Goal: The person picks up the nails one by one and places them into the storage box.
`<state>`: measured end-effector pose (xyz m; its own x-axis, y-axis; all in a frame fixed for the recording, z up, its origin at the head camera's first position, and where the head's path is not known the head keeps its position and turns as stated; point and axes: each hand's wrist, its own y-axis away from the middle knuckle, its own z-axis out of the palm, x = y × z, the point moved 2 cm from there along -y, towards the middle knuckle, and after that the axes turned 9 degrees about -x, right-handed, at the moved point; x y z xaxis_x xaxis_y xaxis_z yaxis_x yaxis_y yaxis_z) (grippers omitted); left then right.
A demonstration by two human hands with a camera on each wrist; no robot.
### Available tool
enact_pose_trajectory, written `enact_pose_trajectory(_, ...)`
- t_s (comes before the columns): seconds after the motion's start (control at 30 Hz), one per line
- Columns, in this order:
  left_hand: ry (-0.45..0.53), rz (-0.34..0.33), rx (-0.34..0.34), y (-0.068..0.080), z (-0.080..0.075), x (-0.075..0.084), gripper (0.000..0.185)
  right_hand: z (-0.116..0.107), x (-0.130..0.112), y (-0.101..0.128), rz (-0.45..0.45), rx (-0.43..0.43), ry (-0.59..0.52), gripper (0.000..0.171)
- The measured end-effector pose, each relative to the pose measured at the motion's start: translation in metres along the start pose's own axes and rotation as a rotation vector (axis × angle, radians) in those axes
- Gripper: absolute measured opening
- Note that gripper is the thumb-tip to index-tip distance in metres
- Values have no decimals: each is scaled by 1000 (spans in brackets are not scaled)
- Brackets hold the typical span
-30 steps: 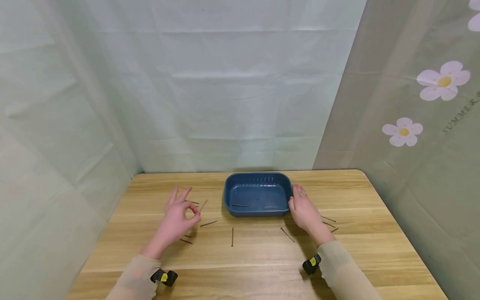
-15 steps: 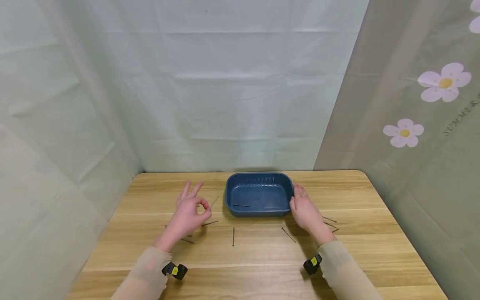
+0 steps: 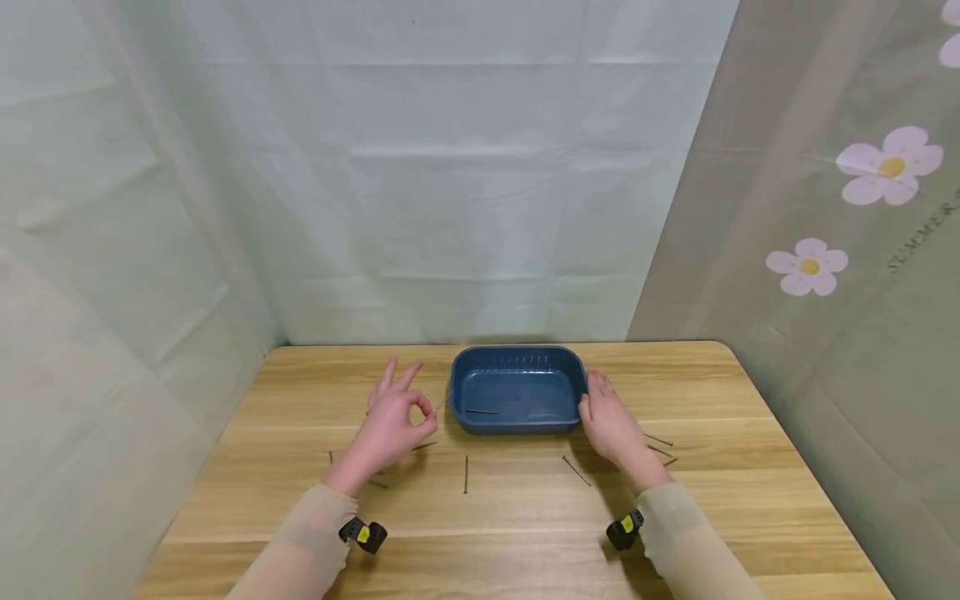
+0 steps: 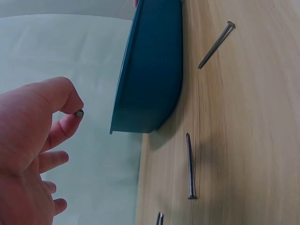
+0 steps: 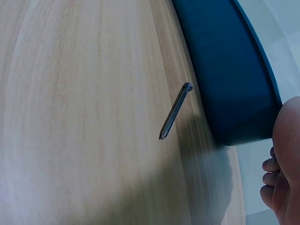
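Note:
A dark blue plastic tub [image 3: 517, 398] stands at the back middle of the wooden table, with one nail [image 3: 480, 411] lying inside it. My left hand [image 3: 396, 422] hovers just left of the tub, thumb and forefinger pinching a nail [image 3: 440, 407]; its head [image 4: 79, 113] shows between the fingertips in the left wrist view. My right hand [image 3: 611, 421] rests with straight fingers against the tub's right wall. The tub [image 4: 152, 70] fills the top of the left wrist view and appears again in the right wrist view [image 5: 229, 70].
Several loose nails lie on the table [image 3: 510, 517]: one [image 3: 466, 472] in front of the tub, one [image 3: 576, 470] near my right wrist, others [image 3: 658, 446] to the right and some left of my left hand. Cloth walls close in the back and sides.
My left hand has lifted a nail from the table and carried it right and back toward the tub's left rim. My right hand has stayed against the tub.

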<state>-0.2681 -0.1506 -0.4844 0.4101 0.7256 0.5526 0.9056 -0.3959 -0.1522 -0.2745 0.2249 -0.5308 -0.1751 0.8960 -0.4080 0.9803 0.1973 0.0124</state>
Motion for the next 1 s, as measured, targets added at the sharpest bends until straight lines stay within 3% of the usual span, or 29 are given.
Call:
enact_pose_trajectory(0.4,-40,31,-27,-14,5,9,23,0,-1,0,-11,7,-4,59)
enact_pose_trajectory(0.6,-140,57,-40,-30,10,11,24,-2,-2,1,-16,16,-4,59)
enact_pose_trajectory(1.0,-288,78,-163,-56,17,27,26,-3,-3,2,0,8,0,59)
